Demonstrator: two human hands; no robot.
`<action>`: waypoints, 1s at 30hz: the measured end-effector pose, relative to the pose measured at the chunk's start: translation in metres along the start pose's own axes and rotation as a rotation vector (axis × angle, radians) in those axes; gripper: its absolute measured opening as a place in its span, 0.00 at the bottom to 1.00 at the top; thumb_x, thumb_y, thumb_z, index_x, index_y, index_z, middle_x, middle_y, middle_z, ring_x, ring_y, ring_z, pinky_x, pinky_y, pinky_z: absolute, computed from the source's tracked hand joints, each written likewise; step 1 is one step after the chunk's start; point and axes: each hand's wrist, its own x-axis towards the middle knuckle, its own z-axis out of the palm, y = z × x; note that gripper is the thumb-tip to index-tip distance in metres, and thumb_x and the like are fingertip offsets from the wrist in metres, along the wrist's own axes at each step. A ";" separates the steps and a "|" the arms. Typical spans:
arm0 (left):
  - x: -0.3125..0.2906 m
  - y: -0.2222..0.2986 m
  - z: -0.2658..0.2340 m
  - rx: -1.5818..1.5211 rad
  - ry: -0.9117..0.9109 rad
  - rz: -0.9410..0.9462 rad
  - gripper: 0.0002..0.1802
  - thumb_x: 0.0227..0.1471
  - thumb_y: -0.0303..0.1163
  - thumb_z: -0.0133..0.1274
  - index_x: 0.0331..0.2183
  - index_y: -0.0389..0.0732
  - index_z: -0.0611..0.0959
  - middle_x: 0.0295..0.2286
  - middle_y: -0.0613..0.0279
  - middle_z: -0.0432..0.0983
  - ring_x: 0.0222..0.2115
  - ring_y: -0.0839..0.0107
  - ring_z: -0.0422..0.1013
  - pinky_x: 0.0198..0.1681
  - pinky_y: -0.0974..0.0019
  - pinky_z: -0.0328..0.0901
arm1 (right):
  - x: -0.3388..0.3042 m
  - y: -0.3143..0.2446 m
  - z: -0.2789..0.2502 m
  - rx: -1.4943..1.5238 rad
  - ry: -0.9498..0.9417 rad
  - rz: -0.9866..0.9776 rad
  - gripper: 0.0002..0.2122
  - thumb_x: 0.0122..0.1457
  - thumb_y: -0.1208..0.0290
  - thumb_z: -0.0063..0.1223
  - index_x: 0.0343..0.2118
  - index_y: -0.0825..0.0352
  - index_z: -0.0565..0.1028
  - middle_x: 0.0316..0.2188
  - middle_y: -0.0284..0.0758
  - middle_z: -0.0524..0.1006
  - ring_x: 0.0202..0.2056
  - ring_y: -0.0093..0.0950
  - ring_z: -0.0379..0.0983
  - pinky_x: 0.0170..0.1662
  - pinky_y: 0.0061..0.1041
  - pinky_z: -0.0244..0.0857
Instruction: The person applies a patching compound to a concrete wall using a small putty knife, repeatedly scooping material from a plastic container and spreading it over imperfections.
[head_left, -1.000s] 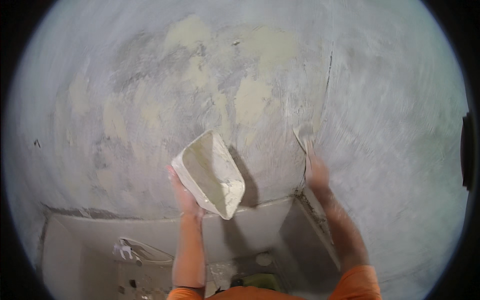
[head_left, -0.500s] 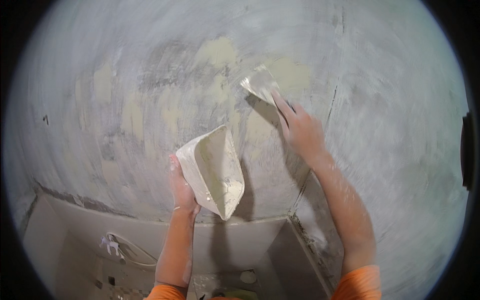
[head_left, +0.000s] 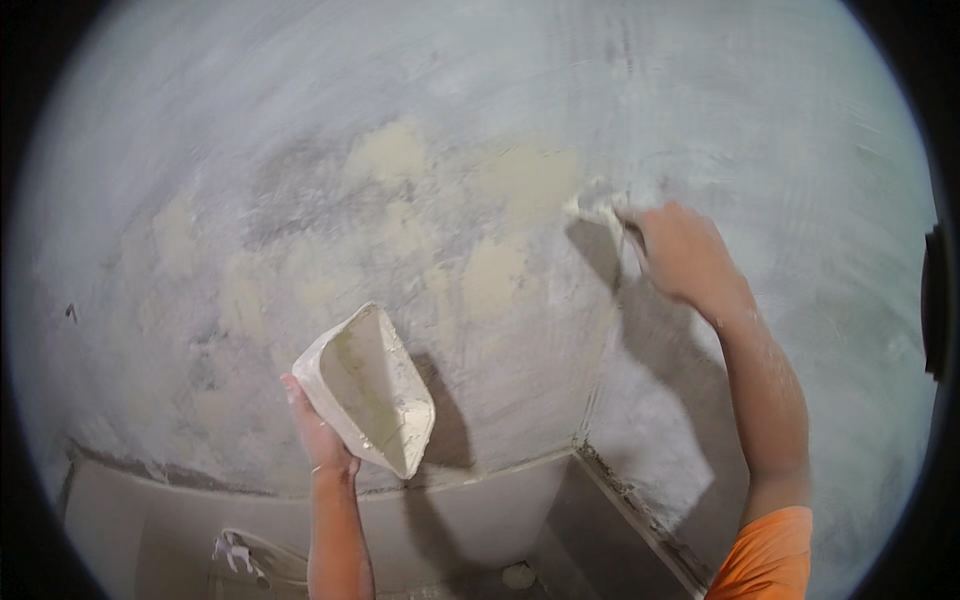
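Note:
A white, open-topped tub (head_left: 352, 385) with cream-coloured filler inside rests tilted in my left hand (head_left: 318, 432), whose fingers wrap round its left side and underside. My right hand (head_left: 690, 255) grips a putty knife (head_left: 603, 215) by its handle, most of which the fingers hide. The blade is up against the grey plastered wall (head_left: 480, 60), close to the line where two wall faces meet. Just left of the blade lies a pale yellow patch of filler (head_left: 530, 180). More such patches spread leftward across the wall.
Below, a tiled ledge (head_left: 470, 475) runs along the wall's foot, with a darker recess beneath. A hand shower (head_left: 232, 552) with a hose hangs at lower left. Some dark fixture (head_left: 935, 300) sits at the far right edge. A small hook (head_left: 71, 313) sticks out at left.
My right hand has swept the putty knife to the right, from the yellow patch toward the corner line. In the picture, the tub and my left hand sit lower and further left.

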 end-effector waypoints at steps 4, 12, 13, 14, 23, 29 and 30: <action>0.000 0.011 0.019 0.014 -0.099 0.014 0.42 0.66 0.67 0.31 0.62 0.43 0.69 0.58 0.57 0.68 0.58 0.59 0.65 0.62 0.55 0.61 | 0.025 0.054 0.012 0.309 0.325 0.044 0.17 0.66 0.70 0.45 0.53 0.68 0.77 0.39 0.54 0.80 0.42 0.50 0.77 0.49 0.43 0.70; 0.034 0.028 0.063 0.033 -0.225 0.083 0.41 0.66 0.67 0.33 0.61 0.44 0.71 0.57 0.59 0.69 0.56 0.63 0.67 0.60 0.58 0.63 | 0.003 0.022 0.204 0.390 0.020 0.482 0.18 0.63 0.77 0.43 0.54 0.77 0.71 0.42 0.59 0.76 0.45 0.52 0.75 0.49 0.47 0.69; 0.033 0.038 0.059 0.025 -0.218 0.099 0.41 0.65 0.67 0.34 0.61 0.44 0.71 0.57 0.59 0.69 0.56 0.64 0.67 0.59 0.59 0.63 | -0.028 -0.011 0.234 0.429 0.068 0.438 0.23 0.60 0.78 0.44 0.60 0.77 0.66 0.37 0.58 0.77 0.41 0.53 0.76 0.46 0.49 0.70; 0.035 0.048 0.055 0.011 -0.205 0.123 0.41 0.65 0.67 0.34 0.61 0.44 0.71 0.56 0.59 0.70 0.56 0.64 0.67 0.59 0.59 0.63 | -0.055 -0.035 0.242 0.430 -0.018 0.371 0.28 0.58 0.79 0.46 0.64 0.77 0.62 0.31 0.57 0.78 0.36 0.53 0.77 0.43 0.48 0.71; 0.025 0.046 0.046 0.032 -0.203 0.112 0.42 0.66 0.66 0.34 0.60 0.39 0.71 0.55 0.55 0.72 0.55 0.62 0.69 0.59 0.57 0.65 | -0.114 0.047 0.111 0.429 -0.409 0.129 0.20 0.58 0.72 0.49 0.53 0.69 0.77 0.40 0.56 0.80 0.41 0.48 0.80 0.49 0.42 0.71; -0.015 -0.002 0.047 -0.027 -0.174 -0.033 0.41 0.66 0.66 0.32 0.61 0.40 0.70 0.56 0.55 0.69 0.56 0.60 0.67 0.60 0.55 0.64 | -0.047 0.057 0.077 0.361 0.209 0.124 0.19 0.62 0.71 0.48 0.55 0.72 0.75 0.41 0.54 0.81 0.41 0.52 0.78 0.49 0.42 0.71; -0.021 -0.006 0.042 -0.035 -0.172 -0.036 0.42 0.66 0.66 0.32 0.61 0.40 0.69 0.57 0.54 0.68 0.57 0.59 0.66 0.60 0.55 0.63 | -0.042 0.054 0.089 0.345 0.236 0.170 0.20 0.62 0.72 0.48 0.56 0.71 0.74 0.40 0.54 0.81 0.40 0.53 0.78 0.49 0.44 0.71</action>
